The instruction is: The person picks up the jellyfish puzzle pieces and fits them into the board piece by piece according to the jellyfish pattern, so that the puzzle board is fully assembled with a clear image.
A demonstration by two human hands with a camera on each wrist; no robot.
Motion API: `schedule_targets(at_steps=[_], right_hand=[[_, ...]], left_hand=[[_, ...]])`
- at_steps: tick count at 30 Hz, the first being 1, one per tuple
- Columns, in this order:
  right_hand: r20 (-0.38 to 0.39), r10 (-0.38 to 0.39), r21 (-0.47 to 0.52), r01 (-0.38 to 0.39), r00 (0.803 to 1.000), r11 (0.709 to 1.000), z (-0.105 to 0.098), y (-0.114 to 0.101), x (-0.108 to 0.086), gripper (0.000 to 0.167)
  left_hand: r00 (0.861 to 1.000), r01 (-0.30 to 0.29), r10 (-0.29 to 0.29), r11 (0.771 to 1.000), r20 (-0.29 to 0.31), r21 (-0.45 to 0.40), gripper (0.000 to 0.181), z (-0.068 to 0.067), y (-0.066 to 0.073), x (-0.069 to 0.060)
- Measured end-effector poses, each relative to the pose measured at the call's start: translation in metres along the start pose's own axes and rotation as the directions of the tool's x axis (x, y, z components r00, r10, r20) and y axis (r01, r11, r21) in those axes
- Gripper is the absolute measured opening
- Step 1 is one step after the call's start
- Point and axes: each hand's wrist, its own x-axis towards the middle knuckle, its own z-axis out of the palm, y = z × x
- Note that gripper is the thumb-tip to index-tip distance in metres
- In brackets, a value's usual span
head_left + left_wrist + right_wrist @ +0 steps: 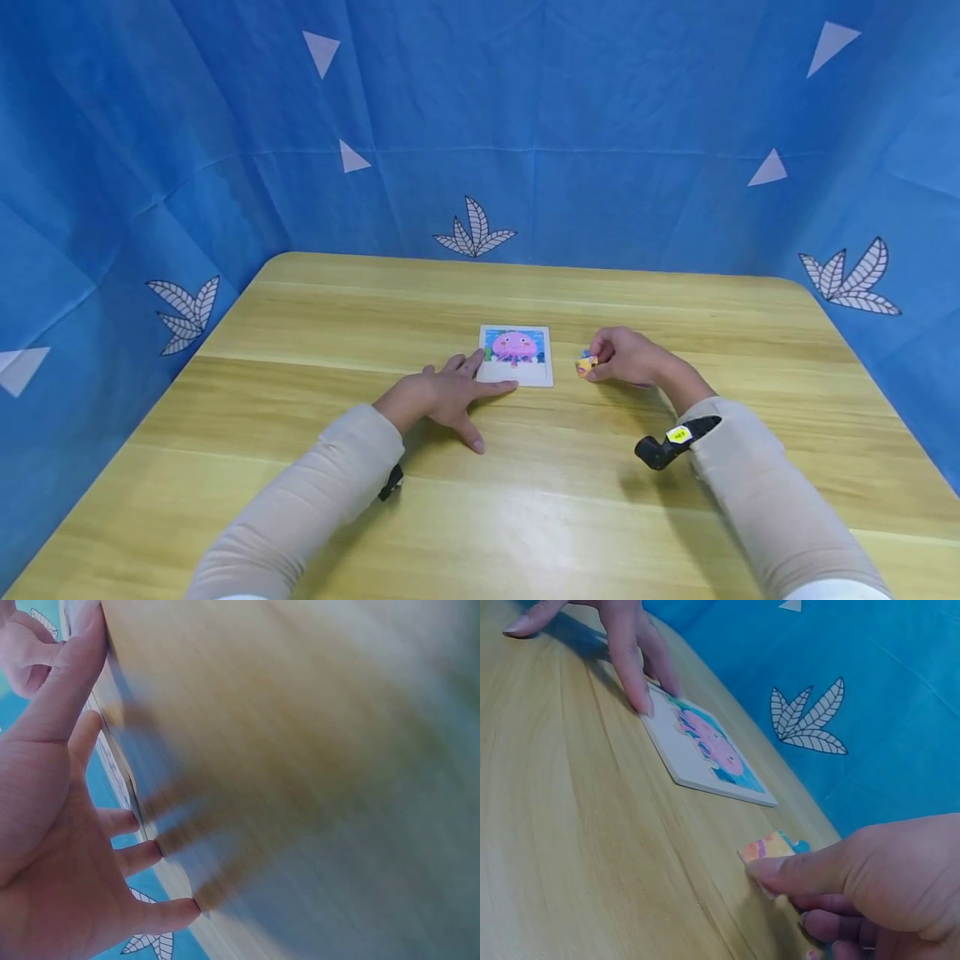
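Observation:
A white square jigsaw board point(534, 377) lies flat on the table, its upper part filled with a pink jellyfish on blue and its lower strip bare white. With fingers spread, my left hand point(450, 396) touches the board's left side and near edge; the left wrist view shows its fingertips down on the surface. To the right of the board, my right hand point(630, 357) pinches a yellow jigsaw piece point(769, 847) with a blue tab between thumb and fingers, just above the table. Something small and pink shows beneath that hand's lower fingers, too hidden to identify.
The wooden table point(480, 517) has rounded far corners. Blue cloth point(600, 108) with white triangles and leaf prints hangs behind it and at both sides. A black wrist camera point(660, 450) juts out from the right sleeve.

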Motion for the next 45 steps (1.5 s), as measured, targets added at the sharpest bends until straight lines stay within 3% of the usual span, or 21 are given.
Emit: schedule_targets(at_steps=[11,19,25,33,45], right_hand=[[-0.11,-0.069,0.002,0.07,0.991,0.998,0.012,-0.006,0.008,0.008],[-0.157,-0.056,0.027,0.061,0.986,0.998,0.017,-0.01,0.012,0.01],[-0.196,-0.099,0.069,0.114,0.976,0.991,0.021,-0.021,0.016,0.013],[-0.179,-0.135,0.123,0.158,0.975,0.98,0.039,-0.036,0.028,0.011],[-0.126,-0.101,0.225,0.128,0.987,0.966,0.065,-0.062,0.045,0.01]], left_hand=[[1.0,0.005,-0.005,1.0,0.001,0.012,0.096,0.002,-0.001,-0.002],[1.0,-0.006,0.006,1.0,0.005,0.018,0.096,0.001,0.001,0.0],[1.0,0.002,-0.002,1.0,0.004,0.012,0.096,0.0,0.0,0.0],[1.0,0.003,-0.003,1.0,0.015,0.004,0.095,0.0,0.0,0.0],[1.0,0.002,-0.004,0.999,0.029,0.048,0.095,-0.002,0.001,0.002]])
